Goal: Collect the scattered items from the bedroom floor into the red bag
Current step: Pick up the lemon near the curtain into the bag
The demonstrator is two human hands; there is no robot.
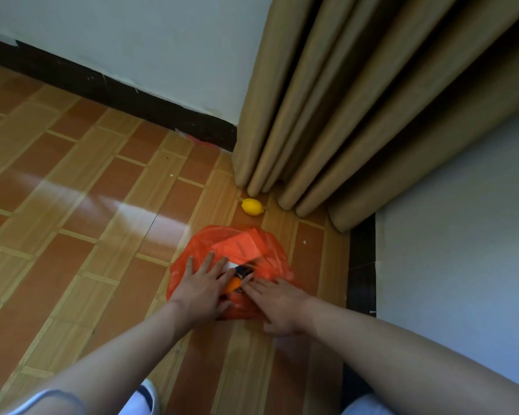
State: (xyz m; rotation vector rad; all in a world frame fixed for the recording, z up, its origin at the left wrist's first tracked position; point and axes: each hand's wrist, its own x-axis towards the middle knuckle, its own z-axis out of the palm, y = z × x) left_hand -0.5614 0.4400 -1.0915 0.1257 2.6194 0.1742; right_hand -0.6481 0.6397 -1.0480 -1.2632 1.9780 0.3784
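On the tiled floor [72, 223] near the room's corner, both hands reach into the mouth of the red bag [270, 259]. The left hand [201, 286] lies flat with fingers spread on the bag's left side; the right hand [277, 304] rests with straight fingers on its right side, fingertips beside an orange object [233, 285] and a dark item [244, 271] inside. Beyond the bag, apart from it, a lemon [252, 206] lies just before the tan curtain [357, 115].
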